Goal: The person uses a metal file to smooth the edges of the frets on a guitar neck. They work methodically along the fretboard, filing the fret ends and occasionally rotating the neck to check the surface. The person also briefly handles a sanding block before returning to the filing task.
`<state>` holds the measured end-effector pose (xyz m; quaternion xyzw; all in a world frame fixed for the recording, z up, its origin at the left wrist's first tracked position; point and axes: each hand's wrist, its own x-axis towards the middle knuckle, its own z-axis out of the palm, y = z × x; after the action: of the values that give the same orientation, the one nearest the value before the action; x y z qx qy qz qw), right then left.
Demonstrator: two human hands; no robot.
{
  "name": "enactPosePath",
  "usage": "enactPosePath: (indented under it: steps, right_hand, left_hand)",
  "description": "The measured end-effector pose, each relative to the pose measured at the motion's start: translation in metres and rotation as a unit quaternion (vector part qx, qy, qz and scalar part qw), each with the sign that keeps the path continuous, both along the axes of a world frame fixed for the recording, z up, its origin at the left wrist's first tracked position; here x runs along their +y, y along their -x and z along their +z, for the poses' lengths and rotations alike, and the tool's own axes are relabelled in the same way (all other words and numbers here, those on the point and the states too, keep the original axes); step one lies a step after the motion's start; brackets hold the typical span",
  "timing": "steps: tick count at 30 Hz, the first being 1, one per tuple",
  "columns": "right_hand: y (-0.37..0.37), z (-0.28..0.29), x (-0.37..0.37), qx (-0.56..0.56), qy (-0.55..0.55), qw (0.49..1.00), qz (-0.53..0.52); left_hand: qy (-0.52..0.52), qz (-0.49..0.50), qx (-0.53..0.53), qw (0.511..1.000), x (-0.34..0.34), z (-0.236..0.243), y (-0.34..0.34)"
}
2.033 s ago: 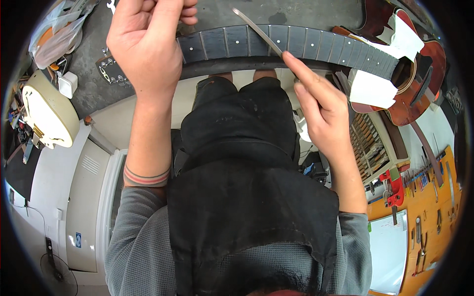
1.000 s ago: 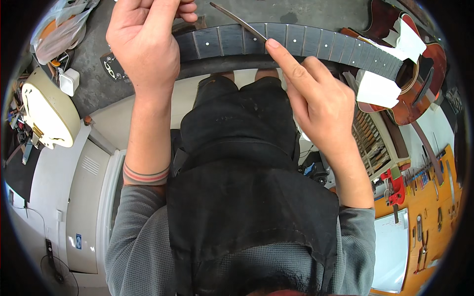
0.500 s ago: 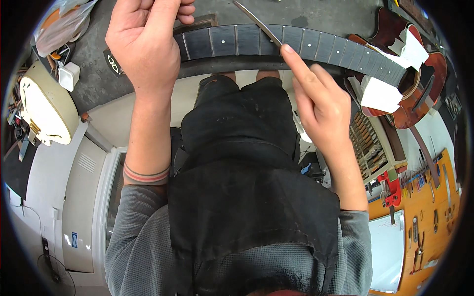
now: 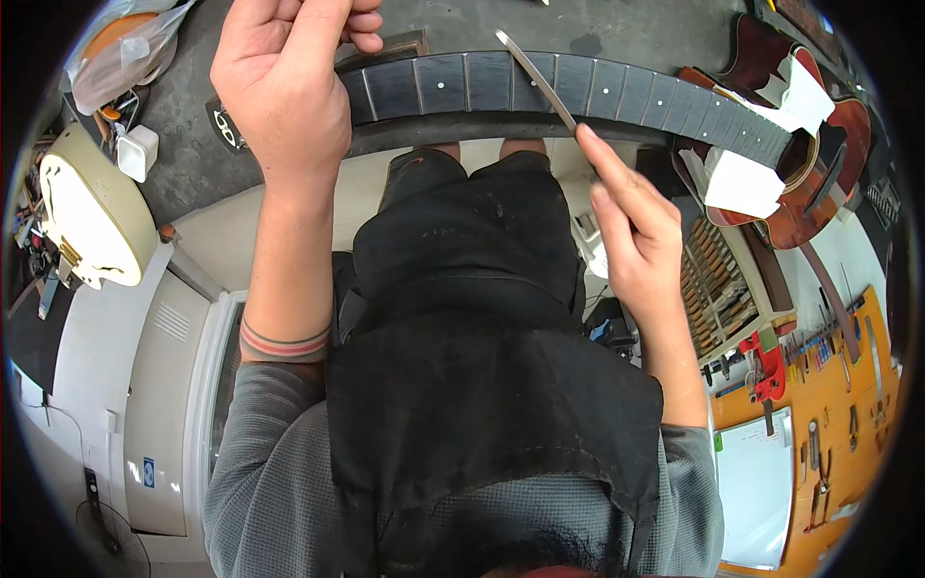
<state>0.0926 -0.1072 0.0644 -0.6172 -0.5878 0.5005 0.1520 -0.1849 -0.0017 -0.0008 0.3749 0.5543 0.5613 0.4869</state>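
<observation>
A guitar neck with a dark fretted fingerboard point(image 4: 393, 89) and pale dot inlays lies across the bench. My right hand point(image 4: 644, 226) is closed round a slim metal file point(image 4: 540, 85), index finger stretched along it; the file slants across the neck, its far tip past the fingerboard's far edge. Whether it touches a fret I cannot tell. Over the headstock end of the neck is my left hand point(image 4: 289, 91), fingers curled and thumb pointing away; the upper edge cuts off the thumb tip, and anything held there is hidden. White paper point(image 4: 744, 185) covers parts of the reddish-brown guitar body point(image 4: 809, 214).
A cream guitar body point(image 4: 92, 207) stands at the left, near a white cup point(image 4: 137, 152) and a plastic bag point(image 4: 130, 58). Right of my legs is a rack of wooden-handled tools point(image 4: 723, 299). A red clamp point(image 4: 768, 371) and orange tool board point(image 4: 838, 433) lie beyond.
My right hand has drawn back toward me, bringing the file with it, so its tip now shows lower over the neck. My left hand has barely shifted.
</observation>
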Motion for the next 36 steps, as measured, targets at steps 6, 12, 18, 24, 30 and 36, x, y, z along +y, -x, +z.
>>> enactPosePath:
  steps: [6, 12, 18, 24, 30, 36]
  right_hand:
    - [0.027, -0.001, 0.045, -0.183, -0.163, 0.949, 0.198]
    - [0.019, -0.012, 0.011, 0.086, 0.011, 0.996, -0.020]
    - [0.023, -0.009, 0.005, 0.025, -0.019, 0.999, 0.029]
    - [0.059, -0.005, 0.046, -0.198, -0.199, 0.938, 0.204]
    - [0.051, -0.002, 0.013, -0.048, -0.070, 0.995, 0.061]
    - [0.041, 0.003, -0.024, 0.077, 0.069, 0.991, -0.090]
  left_hand:
    - [0.000, -0.002, -0.011, 1.000, -0.001, -0.001, 0.004]
    - [0.046, 0.007, -0.024, 0.999, -0.004, 0.017, 0.021]
    - [0.046, 0.009, -0.033, 0.998, -0.007, 0.009, 0.031]
    - [0.018, 0.034, 0.006, 0.999, -0.011, -0.010, 0.030]
    - [0.041, 0.011, -0.021, 0.999, -0.008, 0.004, 0.034]
    - [0.018, 0.010, -0.018, 1.000, -0.009, -0.009, 0.040]
